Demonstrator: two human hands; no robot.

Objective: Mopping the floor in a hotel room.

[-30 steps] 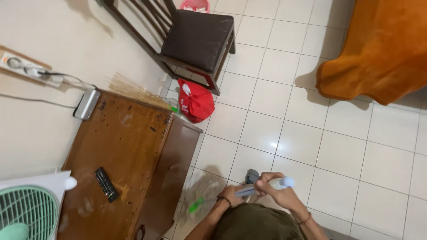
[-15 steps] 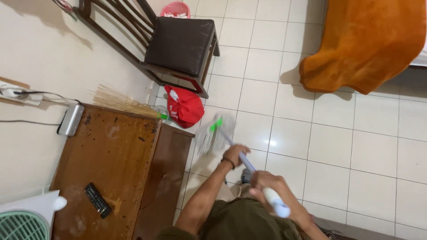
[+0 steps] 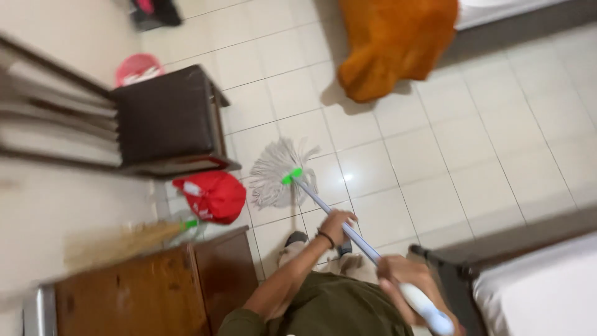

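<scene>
A string mop with a white head (image 3: 278, 172), a green collar and a pale blue handle (image 3: 323, 208) rests its head on the white tiled floor. My left hand (image 3: 336, 225) grips the handle partway down; a dark band circles that wrist. My right hand (image 3: 401, 274) is closed around the upper end of the handle, near its white and blue grip. The mop head lies just in front of the dark chair (image 3: 168, 121) and beside a red bag (image 3: 214, 196).
A wooden cabinet (image 3: 155, 289) stands at lower left with a straw broom (image 3: 127, 239) leaning by it. An orange blanket (image 3: 395, 43) hangs off a bed at the top. Another bed edge (image 3: 535, 286) is at lower right. A pink bucket (image 3: 137, 68) sits behind the chair.
The mop has swung out and forward; its head now lies on the tiles by the chair. The view has shifted right, away from the fan and the cabinet top.
</scene>
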